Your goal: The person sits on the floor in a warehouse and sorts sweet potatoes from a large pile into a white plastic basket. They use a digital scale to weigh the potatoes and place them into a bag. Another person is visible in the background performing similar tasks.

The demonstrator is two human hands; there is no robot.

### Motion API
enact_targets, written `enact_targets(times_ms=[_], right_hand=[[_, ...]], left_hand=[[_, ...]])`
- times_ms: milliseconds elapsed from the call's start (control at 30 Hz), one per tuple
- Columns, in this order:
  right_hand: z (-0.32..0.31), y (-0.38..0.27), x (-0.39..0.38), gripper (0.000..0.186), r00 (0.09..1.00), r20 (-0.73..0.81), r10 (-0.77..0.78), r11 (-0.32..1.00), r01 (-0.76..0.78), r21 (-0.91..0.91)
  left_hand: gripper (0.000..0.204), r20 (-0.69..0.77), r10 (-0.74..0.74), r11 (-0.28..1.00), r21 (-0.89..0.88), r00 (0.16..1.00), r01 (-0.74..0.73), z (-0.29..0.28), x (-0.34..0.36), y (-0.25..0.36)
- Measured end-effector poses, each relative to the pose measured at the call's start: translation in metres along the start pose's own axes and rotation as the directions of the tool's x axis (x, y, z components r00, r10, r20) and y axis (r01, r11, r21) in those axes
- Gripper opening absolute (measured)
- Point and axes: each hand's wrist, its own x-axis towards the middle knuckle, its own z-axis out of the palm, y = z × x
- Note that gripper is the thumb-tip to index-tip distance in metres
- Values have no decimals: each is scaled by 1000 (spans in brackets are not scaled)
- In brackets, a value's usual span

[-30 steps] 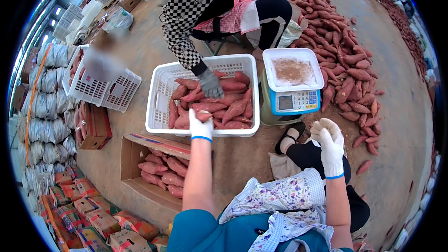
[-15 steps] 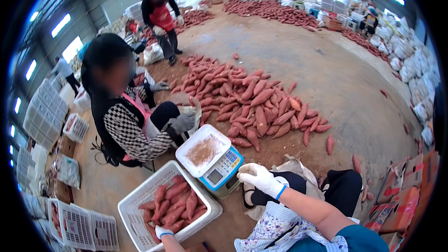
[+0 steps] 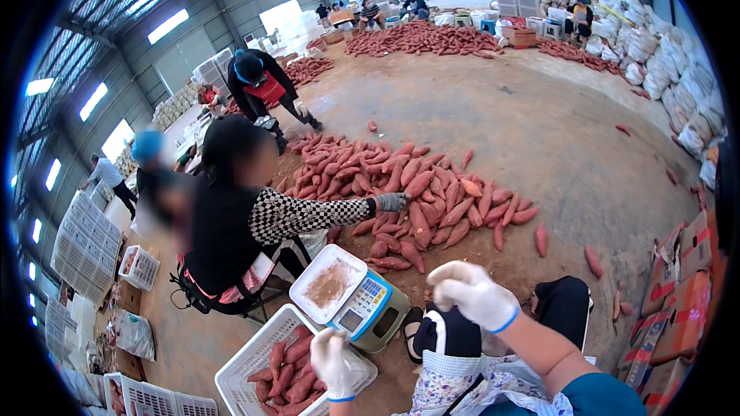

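Observation:
My left hand wears a white glove and rests on the rim of a white plastic crate that holds several sweet potatoes. My right hand, also gloved in white, hovers empty with loosely curled fingers above my knees, just right of a green scale with a dusty white pan. Beyond it a pile of sweet potatoes lies on the dirt floor. A seated person in a checkered sleeve reaches a grey-gloved hand onto that pile.
More white crates are stacked at the left. Cardboard boxes stand at the right edge. Loose sweet potatoes lie scattered on the floor. Other people work at further piles in the back of the warehouse.
The view has lifted from the crate toward the warehouse floor. My right hand has drawn in from the side to above my knees; my left stays at the crate. The seated person now reaches into the pile.

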Motion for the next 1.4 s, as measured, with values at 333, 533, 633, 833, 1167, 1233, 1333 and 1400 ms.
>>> enact_targets(times_ms=[333, 533, 633, 833, 1167, 1233, 1333, 1400], right_hand=[[-36, -146, -120, 30, 574, 677, -460, 873, 432, 227], [-74, -151, -123, 29, 428, 772, -470, 811, 554, 187], [-84, -171, -134, 28, 437, 789, -432, 793, 601, 102], [-109, -179, -136, 26, 421, 808, -413, 759, 650, 49], [-125, -158, -95, 24, 407, 879, -249, 775, 627, -71], [-120, -155, -94, 23, 534, 843, -59, 756, 575, -312], [-151, -102, -51, 23, 709, 694, 125, 707, 428, -564], [-175, -81, -24, 20, 852, 410, 326, 665, 102, -740]], left_hand=[[20, 654, -12, 971, -173, 756, 164, 194, -18, 35], [22, 804, -155, 988, 130, 574, 84, 242, -20, -7], [22, 807, -178, 931, 323, 563, -168, 268, -22, -28], [27, 807, -220, 845, 438, 547, -307, 277, -20, -36], [31, 905, -367, 782, 426, 215, -455, 282, 9, 30], [26, 957, -230, 842, 287, 178, -456, 300, 26, 11], [27, 848, -112, 796, 388, 517, -465, 272, 78, -13], [28, 739, -199, 798, 503, 643, -331, 275, 101, -39]])
